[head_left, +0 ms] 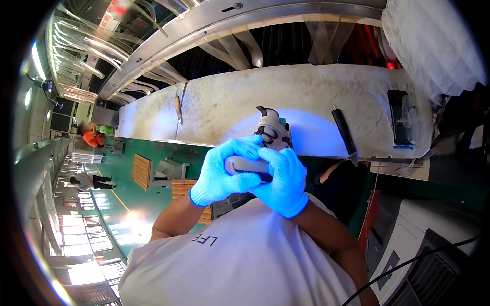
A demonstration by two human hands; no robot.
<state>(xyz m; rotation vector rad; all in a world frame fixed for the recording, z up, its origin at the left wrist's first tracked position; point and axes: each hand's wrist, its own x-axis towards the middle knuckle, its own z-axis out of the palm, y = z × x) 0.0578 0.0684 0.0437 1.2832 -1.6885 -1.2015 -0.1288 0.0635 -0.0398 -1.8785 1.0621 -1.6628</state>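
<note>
Both my hands wear light blue gloves and grip one hand-held power tool [273, 130], a grey and black grinder-like machine. My left hand [220, 173] wraps the grey body from the left. My right hand [284, 184] wraps it from the right, touching the left hand. The tool's head rests at the near edge of a pale, scuffed workbench top [229, 104]. What is under the head is hidden. My white shirt fills the lower middle of the view.
On the bench lie a wooden-handled tool [177, 109], a black-handled blade [343, 131] and a black device [398, 122]. White fabric [434, 46] hangs top right. A metal frame [204, 25] runs behind. Green floor, wooden pallets [142, 171] and a person in orange [92, 137] are left; a white machine [439, 229] stands right.
</note>
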